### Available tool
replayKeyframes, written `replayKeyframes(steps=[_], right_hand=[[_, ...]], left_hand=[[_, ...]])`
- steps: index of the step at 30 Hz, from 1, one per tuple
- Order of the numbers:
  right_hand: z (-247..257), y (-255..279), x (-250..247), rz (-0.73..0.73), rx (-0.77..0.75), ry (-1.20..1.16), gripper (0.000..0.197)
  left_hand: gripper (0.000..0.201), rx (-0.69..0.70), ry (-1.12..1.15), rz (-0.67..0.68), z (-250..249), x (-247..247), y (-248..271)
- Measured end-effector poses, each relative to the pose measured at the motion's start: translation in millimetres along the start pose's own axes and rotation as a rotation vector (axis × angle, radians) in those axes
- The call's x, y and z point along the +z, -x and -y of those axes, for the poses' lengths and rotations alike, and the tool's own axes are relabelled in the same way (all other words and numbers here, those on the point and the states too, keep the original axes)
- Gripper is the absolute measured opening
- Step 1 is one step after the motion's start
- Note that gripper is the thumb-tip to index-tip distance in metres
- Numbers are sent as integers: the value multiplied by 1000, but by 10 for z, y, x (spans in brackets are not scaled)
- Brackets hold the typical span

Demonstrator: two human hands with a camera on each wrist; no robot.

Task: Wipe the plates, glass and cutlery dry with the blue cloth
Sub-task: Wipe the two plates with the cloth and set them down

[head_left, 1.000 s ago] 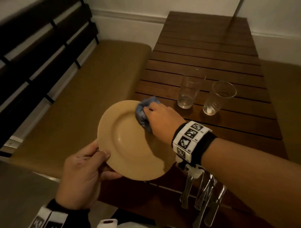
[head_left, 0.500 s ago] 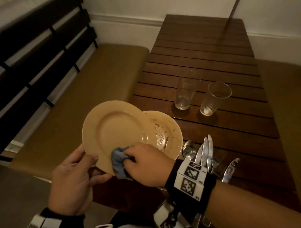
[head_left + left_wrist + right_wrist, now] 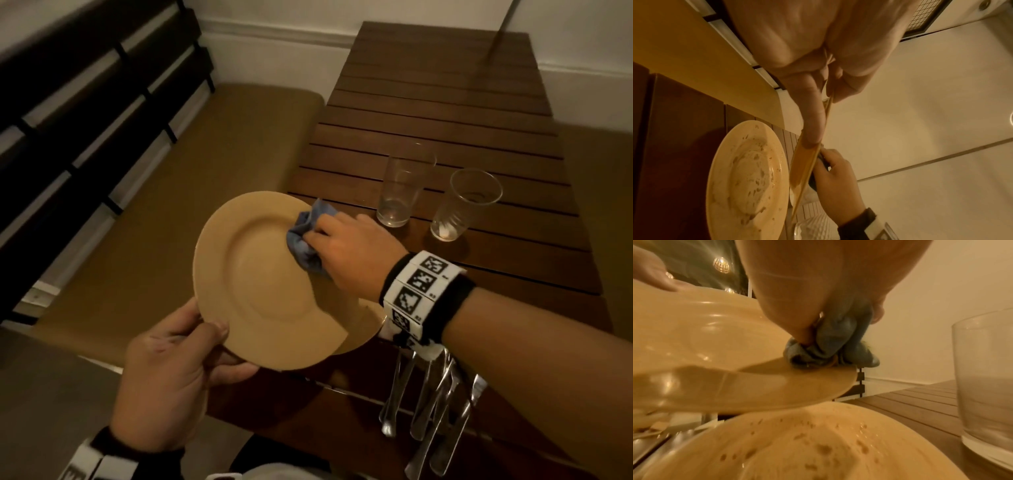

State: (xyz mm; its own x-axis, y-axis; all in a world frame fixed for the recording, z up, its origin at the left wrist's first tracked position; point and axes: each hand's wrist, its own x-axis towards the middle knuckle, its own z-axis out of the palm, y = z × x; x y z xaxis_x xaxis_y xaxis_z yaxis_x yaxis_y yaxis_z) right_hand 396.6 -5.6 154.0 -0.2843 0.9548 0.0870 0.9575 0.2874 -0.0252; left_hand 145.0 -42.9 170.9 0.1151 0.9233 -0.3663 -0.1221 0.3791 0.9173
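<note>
Above the near edge of a slatted wooden table [image 3: 479, 102], the left hand [image 3: 164, 383] pinches the rim of a tan plate [image 3: 260, 284], tilted. The right hand [image 3: 349, 250] clutches a bunched blue cloth [image 3: 305, 240] against its far rim. Beneath lies a spotted second plate [image 3: 818, 443]; two glasses [image 3: 404, 188] stand beyond, cutlery [image 3: 431, 411] nearby.

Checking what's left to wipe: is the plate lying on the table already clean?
No, the plate on the table is covered in spots and smears.

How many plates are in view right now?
2. One plate is held up at its rim by the left hand; a second, spotted plate lies on the table beneath it, mostly hidden from the head view.
</note>
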Motion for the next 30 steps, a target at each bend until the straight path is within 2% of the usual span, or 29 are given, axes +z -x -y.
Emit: replayKeyframes(steps=[2,3,5,7,9,11,13,16,18,22,26,30], right_hand=[[48,-79,-21,-17,36,-111,24],[96,-93,-21,21,51,-197,22],[185,-33,-15,175,23,-327,20],[284,101,-11,334,-34,-356,16],[378,225,-28,394,-84,-373,12],[440,277,-94,437,-69,-450,13],[444,310,-216,400,-41,-584,17],[341,484,-378,230,52,-813,14],[263,667,-411,159,144,-862,11],[164,1005,-365,169,270,-829,12],[129,1264,-307,208,355,-863,11],[113,1440,-296,180,424,-938,13]], left_hand=[[30,4,16,-5,17,22,12],[30,8,24,-17,18,29,8],[31,23,33,-67,-2,15,-18],[31,41,48,-115,-57,-16,-54],[35,41,46,-117,-74,-17,-76],[37,23,35,-103,-51,15,-87],[32,-16,58,-106,-63,28,-152],[26,-84,167,-169,-185,-4,-398],[26,-99,235,-185,-308,25,-657],[39,-129,285,-125,-474,334,-1316],[31,-221,252,-94,-480,735,-1877],[50,-312,199,-111,-283,902,-2220]])
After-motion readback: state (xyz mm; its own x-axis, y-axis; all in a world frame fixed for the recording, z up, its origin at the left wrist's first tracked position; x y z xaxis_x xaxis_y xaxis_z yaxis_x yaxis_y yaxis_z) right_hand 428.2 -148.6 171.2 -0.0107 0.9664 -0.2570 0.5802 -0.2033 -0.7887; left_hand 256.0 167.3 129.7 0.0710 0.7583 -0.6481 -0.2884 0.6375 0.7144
